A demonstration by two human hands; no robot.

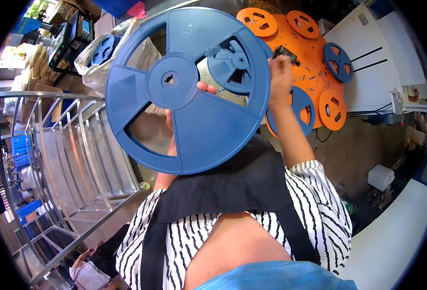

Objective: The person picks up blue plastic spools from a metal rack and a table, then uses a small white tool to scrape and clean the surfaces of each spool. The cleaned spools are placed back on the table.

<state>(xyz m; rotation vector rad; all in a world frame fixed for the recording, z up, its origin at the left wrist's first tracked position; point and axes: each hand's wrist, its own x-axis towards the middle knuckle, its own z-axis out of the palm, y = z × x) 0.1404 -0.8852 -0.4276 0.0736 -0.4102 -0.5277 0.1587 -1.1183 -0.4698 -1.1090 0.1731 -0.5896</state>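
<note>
A large blue plastic reel point(208, 135) with a round hub and cut-out windows is held up in front of my chest. My left hand point(206, 87) grips it from behind; fingertips show through one window and another part of the hand through a lower one, while the palm is hidden. Through the upper right window a smaller blue reel point(223, 65) is partly visible. My right hand point(281, 79) is closed beside the large reel's right rim, over the orange round table point(315, 72). At its fingertips is a small black object point(285, 52), whose kind I cannot make out.
Orange reels point(333, 110) and blue reels point(338, 63) sit around the round table's edge. A metal rack point(78, 150) stands at left, and a white bag point(90, 72) holding a blue reel lies beyond it. A white machine panel point(377, 63) and white surface point(392, 232) flank the right.
</note>
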